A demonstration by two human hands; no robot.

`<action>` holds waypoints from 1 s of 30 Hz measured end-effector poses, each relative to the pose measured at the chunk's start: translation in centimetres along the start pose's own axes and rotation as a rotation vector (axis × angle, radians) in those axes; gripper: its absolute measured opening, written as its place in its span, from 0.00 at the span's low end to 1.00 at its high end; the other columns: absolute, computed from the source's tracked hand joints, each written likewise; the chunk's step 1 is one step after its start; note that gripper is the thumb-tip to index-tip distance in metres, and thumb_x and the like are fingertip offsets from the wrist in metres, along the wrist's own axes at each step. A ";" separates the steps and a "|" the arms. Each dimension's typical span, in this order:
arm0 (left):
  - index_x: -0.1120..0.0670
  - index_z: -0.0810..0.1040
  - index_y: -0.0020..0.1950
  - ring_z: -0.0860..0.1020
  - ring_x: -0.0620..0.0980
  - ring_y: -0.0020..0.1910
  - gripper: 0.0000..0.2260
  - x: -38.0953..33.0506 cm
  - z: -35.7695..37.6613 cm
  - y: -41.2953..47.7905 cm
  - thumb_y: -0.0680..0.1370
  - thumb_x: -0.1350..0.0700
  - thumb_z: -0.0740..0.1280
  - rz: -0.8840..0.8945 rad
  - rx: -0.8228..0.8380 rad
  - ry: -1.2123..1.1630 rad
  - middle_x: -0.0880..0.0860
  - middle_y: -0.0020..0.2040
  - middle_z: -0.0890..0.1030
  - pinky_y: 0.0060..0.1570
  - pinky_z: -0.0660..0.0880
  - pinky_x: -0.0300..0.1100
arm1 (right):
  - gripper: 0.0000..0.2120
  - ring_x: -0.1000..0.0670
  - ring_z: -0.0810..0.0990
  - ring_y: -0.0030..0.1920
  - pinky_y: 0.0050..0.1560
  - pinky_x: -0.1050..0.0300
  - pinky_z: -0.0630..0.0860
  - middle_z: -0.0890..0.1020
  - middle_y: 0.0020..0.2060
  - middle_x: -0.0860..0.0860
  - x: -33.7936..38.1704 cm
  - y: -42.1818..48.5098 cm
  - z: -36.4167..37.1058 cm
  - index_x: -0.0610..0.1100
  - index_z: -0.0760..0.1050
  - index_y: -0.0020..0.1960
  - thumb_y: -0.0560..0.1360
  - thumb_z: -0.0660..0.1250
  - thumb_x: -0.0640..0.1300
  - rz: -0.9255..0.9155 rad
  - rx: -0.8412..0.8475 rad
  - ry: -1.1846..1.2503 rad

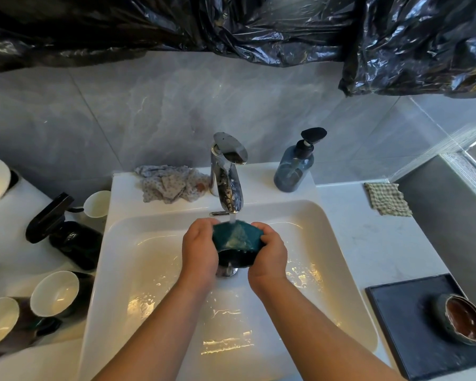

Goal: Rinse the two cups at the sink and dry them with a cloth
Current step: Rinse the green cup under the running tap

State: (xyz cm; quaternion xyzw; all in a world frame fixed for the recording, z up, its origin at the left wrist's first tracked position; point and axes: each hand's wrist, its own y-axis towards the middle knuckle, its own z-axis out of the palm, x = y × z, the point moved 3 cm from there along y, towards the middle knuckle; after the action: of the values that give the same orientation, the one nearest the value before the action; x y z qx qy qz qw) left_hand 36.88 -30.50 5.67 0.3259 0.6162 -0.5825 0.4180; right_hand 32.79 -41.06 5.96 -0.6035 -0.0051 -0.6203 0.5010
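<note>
White counter [368, 237], crumpled cloth [171, 185], soap bottle [293, 171], checked cloth [387, 198], dark tray [407, 320], pale bowls [54, 292] at left

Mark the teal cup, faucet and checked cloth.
teal cup [239, 237]: head view, on its outer wall.
faucet [229, 188]: head view, middle of the spout.
checked cloth [388, 198]: head view, centre of the fabric.

Left hand [199, 250], right hand [270, 257], both gripping cup [238, 239], forearms converging
</note>
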 end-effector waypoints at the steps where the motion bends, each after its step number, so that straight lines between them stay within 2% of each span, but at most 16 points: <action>1: 0.55 0.79 0.48 0.80 0.53 0.42 0.12 -0.1 -0.1 0.1 0.82 0.57 0.56 -0.003 0.001 -0.013 0.56 0.44 0.81 0.35 0.74 0.40 | 0.15 0.46 0.78 0.36 0.40 0.55 0.74 0.81 0.29 0.48 -0.1 0.0 0.1 0.44 0.79 0.37 0.76 0.55 0.38 0.019 0.005 0.018; 4: 0.53 0.82 0.42 0.81 0.57 0.43 0.14 -0.2 -0.1 0.0 0.78 0.50 0.61 -0.037 0.059 -0.087 0.56 0.42 0.84 0.41 0.81 0.48 | 0.14 0.46 0.80 0.38 0.41 0.54 0.77 0.83 0.33 0.46 -0.4 0.0 0.3 0.44 0.80 0.40 0.76 0.57 0.41 0.031 0.059 -0.003; 5: 0.53 0.81 0.38 0.81 0.56 0.40 0.14 -0.4 -0.1 -0.1 0.78 0.50 0.62 -0.028 0.061 -0.095 0.53 0.38 0.84 0.38 0.80 0.46 | 0.13 0.46 0.81 0.39 0.40 0.55 0.78 0.84 0.34 0.47 -0.3 -0.1 0.4 0.44 0.80 0.42 0.77 0.57 0.42 0.006 0.098 -0.027; 7: 0.53 0.76 0.33 0.76 0.50 0.33 0.15 -0.9 -0.3 -0.4 0.80 0.56 0.62 0.034 -0.004 -0.068 0.49 0.31 0.78 0.29 0.74 0.36 | 0.12 0.49 0.82 0.45 0.40 0.59 0.80 0.84 0.44 0.49 -0.2 -0.1 0.5 0.47 0.80 0.51 0.77 0.58 0.47 -0.125 0.202 -0.157; 9: 0.55 0.73 0.33 0.73 0.50 0.32 0.15 -1.0 -0.7 -0.4 0.80 0.61 0.61 0.083 -0.057 -0.055 0.51 0.31 0.75 0.28 0.71 0.36 | 0.18 0.55 0.81 0.53 0.50 0.61 0.80 0.81 0.55 0.52 -0.3 -0.2 0.4 0.54 0.76 0.61 0.72 0.62 0.54 -0.286 0.305 -0.368; 10: 0.56 0.73 0.33 0.72 0.50 0.32 0.14 -0.9 -0.8 -0.3 0.79 0.62 0.60 0.099 -0.067 -0.048 0.52 0.31 0.74 0.30 0.71 0.39 | 0.22 0.55 0.80 0.57 0.55 0.60 0.80 0.79 0.58 0.53 -0.5 -0.4 0.2 0.58 0.73 0.63 0.69 0.64 0.58 -0.345 0.338 -0.469; 12: 0.58 0.74 0.34 0.73 0.49 0.31 0.13 -0.9 -0.9 -0.4 0.78 0.62 0.60 0.115 -0.075 -0.028 0.50 0.29 0.75 0.30 0.71 0.41 | 0.28 0.54 0.79 0.59 0.59 0.56 0.80 0.78 0.60 0.54 -0.7 -0.7 0.1 0.60 0.71 0.64 0.65 0.68 0.60 -0.393 0.349 -0.587; 15: 0.58 0.74 0.34 0.73 0.43 0.27 0.13 -0.7 -0.6 -0.6 0.79 0.63 0.60 0.127 -0.067 -0.033 0.46 0.25 0.75 0.27 0.71 0.36 | 0.29 0.55 0.82 0.53 0.55 0.56 0.82 0.80 0.55 0.53 -0.6 -0.8 0.2 0.55 0.73 0.61 0.61 0.71 0.59 -0.387 0.301 -0.594; 19: 0.60 0.74 0.34 0.73 0.43 0.27 0.13 -0.5 -0.9 -0.3 0.78 0.64 0.60 0.167 -0.053 -0.016 0.47 0.27 0.76 0.26 0.71 0.34 | 0.20 0.54 0.84 0.47 0.44 0.61 0.82 0.83 0.48 0.52 -0.7 -0.8 0.8 0.52 0.76 0.54 0.64 0.76 0.51 -0.355 0.223 -0.549; 22: 0.61 0.75 0.34 0.73 0.41 0.26 0.13 -0.4 -1.1 -0.2 0.79 0.65 0.60 0.184 -0.052 -0.041 0.47 0.26 0.75 0.26 0.71 0.33 | 0.23 0.53 0.84 0.46 0.50 0.53 0.84 0.84 0.46 0.52 -1.0 -0.7 1.3 0.50 0.77 0.54 0.62 0.75 0.56 -0.317 0.142 -0.534; 25: 0.64 0.76 0.37 0.73 0.41 0.27 0.12 -0.5 -1.1 -0.2 0.79 0.66 0.60 0.190 -0.063 -0.081 0.51 0.29 0.75 0.25 0.70 0.32 | 0.22 0.54 0.83 0.48 0.53 0.55 0.82 0.83 0.48 0.54 -1.3 -0.6 1.9 0.51 0.76 0.58 0.67 0.75 0.56 -0.309 0.113 -0.536; 27: 0.64 0.75 0.38 0.73 0.40 0.26 0.11 -0.4 -1.1 -0.1 0.80 0.66 0.59 0.187 -0.069 -0.094 0.54 0.32 0.75 0.24 0.70 0.32 | 0.15 0.53 0.83 0.48 0.51 0.54 0.83 0.82 0.47 0.54 -1.4 -0.5 2.2 0.52 0.77 0.56 0.72 0.72 0.56 -0.300 0.092 -0.525; 29: 0.64 0.75 0.40 0.75 0.41 0.27 0.11 -0.2 -1.0 0.0 0.80 0.65 0.59 0.171 -0.086 -0.111 0.55 0.33 0.74 0.24 0.70 0.32 | 0.07 0.52 0.82 0.44 0.45 0.54 0.82 0.82 0.41 0.53 -1.1 -0.4 2.4 0.51 0.79 0.47 0.76 0.65 0.52 -0.324 0.045 -0.513; 30: 0.63 0.76 0.40 0.75 0.42 0.28 0.11 0.0 -1.0 0.0 0.80 0.64 0.59 0.157 -0.096 -0.125 0.55 0.34 0.74 0.24 0.70 0.33 | 0.11 0.51 0.81 0.42 0.41 0.53 0.80 0.81 0.38 0.53 -0.8 -0.4 2.5 0.49 0.79 0.42 0.78 0.61 0.50 -0.336 0.022 -0.511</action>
State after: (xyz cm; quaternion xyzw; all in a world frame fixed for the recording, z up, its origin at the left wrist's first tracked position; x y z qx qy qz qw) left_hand 36.78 -29.50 5.61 0.3159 0.5887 -0.5368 0.5152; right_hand 34.19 -38.87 6.25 -0.7252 -0.2375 -0.5223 0.3805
